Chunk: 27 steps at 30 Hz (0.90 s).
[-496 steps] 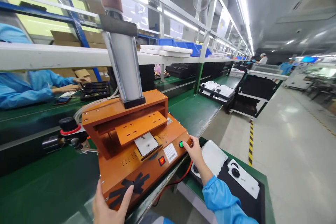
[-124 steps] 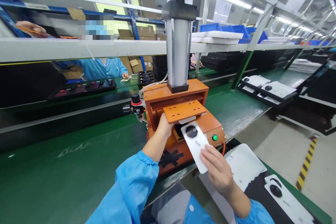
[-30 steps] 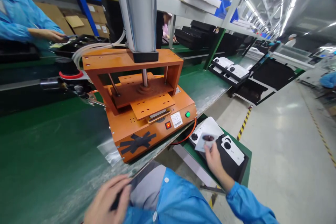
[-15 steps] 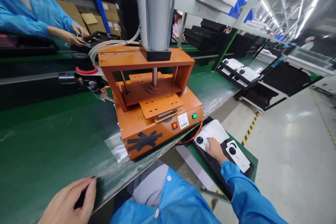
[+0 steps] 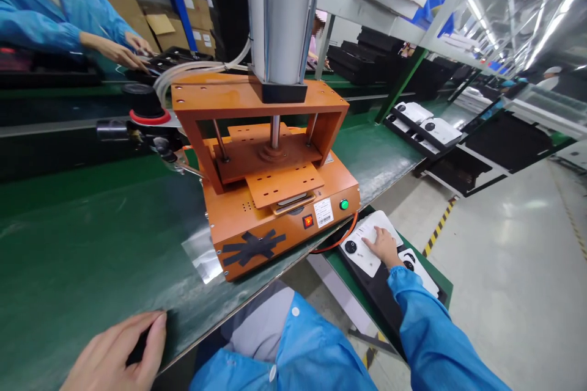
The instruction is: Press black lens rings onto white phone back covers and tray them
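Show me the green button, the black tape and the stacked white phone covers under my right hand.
Green push button (image 5: 343, 204), head view: middle of its cap.
Black tape (image 5: 254, 247), head view: where the strips cross.
White phone covers (image 5: 369, 263), head view: nearest cover's bare surface.

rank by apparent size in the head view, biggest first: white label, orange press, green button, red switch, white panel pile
Orange press
White panel pile
White label
Smallest: red switch and green button, too alike to rank

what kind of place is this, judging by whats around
Most likely a factory assembly line: an orange press stands on a long green bench, trays of white phone-shaped panels sit further along it, and a co-worker in blue works across from it.
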Each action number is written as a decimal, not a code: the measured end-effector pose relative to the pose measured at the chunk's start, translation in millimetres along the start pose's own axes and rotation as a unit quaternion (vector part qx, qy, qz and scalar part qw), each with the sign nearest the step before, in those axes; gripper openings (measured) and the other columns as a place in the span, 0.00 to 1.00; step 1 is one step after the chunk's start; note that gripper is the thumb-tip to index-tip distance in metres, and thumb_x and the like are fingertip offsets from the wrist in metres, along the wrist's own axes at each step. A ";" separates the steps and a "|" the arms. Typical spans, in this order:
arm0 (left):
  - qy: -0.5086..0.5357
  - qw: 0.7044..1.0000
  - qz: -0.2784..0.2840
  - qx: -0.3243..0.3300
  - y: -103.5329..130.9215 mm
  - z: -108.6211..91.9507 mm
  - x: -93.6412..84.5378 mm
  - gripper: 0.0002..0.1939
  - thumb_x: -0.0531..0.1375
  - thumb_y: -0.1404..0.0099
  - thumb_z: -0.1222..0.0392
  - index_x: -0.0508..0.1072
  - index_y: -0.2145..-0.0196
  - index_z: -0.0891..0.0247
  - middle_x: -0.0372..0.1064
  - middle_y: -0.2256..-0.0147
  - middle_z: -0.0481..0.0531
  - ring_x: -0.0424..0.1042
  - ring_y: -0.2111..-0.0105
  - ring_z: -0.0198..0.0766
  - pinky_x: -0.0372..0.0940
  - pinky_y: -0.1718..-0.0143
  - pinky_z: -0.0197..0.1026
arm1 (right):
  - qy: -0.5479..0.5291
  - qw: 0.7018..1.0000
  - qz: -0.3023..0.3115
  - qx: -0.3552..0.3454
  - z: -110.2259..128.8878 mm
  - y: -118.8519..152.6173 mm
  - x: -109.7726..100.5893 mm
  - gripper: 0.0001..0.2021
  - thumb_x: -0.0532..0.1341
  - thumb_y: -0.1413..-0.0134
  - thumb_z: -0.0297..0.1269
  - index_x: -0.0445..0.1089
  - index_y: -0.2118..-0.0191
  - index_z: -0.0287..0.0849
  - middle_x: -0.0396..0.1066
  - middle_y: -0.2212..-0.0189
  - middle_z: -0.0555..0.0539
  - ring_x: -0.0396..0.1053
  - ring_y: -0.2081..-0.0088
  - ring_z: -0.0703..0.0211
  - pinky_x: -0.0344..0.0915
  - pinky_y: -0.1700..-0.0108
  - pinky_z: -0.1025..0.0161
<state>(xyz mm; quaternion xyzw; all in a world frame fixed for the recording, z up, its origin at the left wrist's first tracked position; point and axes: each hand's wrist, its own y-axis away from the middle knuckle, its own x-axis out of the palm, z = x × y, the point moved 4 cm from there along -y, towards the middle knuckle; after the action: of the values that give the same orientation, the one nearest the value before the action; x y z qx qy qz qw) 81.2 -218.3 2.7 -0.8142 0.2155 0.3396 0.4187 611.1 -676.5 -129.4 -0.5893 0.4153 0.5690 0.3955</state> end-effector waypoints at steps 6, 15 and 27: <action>-0.037 0.999 -0.010 0.028 -8.2 -11.9 -5.1 0.08 0.58 0.28 0.53 0.73 0.59 0.59 0.76 0.62 0.54 0.75 0.63 0.48 0.67 0.53 0.50 | 0.000 1.000 0.001 0.018 4.1 -15.1 -4.5 0.33 0.59 0.37 0.59 0.64 0.39 0.37 0.67 0.43 0.30 0.64 0.41 0.35 0.58 0.40 0.44; -0.050 0.998 -0.014 0.027 -14.6 -21.1 -7.9 0.09 0.56 0.27 0.53 0.72 0.60 0.58 0.76 0.62 0.53 0.75 0.63 0.47 0.68 0.54 0.50 | -0.042 0.994 0.088 -0.041 10.6 -18.9 -11.8 0.31 0.61 0.37 0.58 0.70 0.42 0.35 0.74 0.49 0.33 0.72 0.46 0.41 0.64 0.42 0.52; -0.065 0.997 -0.014 0.047 -16.6 -26.1 -10.7 0.09 0.55 0.27 0.54 0.71 0.60 0.59 0.77 0.62 0.55 0.76 0.63 0.49 0.68 0.55 0.51 | -0.024 0.987 0.144 -0.072 38.1 43.1 -3.7 0.30 0.66 0.40 0.40 0.59 0.36 0.38 0.76 0.51 0.35 0.76 0.51 0.41 0.67 0.51 0.53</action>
<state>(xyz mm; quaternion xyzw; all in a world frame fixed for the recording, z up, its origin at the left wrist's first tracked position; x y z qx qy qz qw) 94.3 -230.0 30.3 -0.7728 0.1923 0.3753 0.4744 557.5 -655.4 -126.9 -0.5362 0.4442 0.6627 0.2755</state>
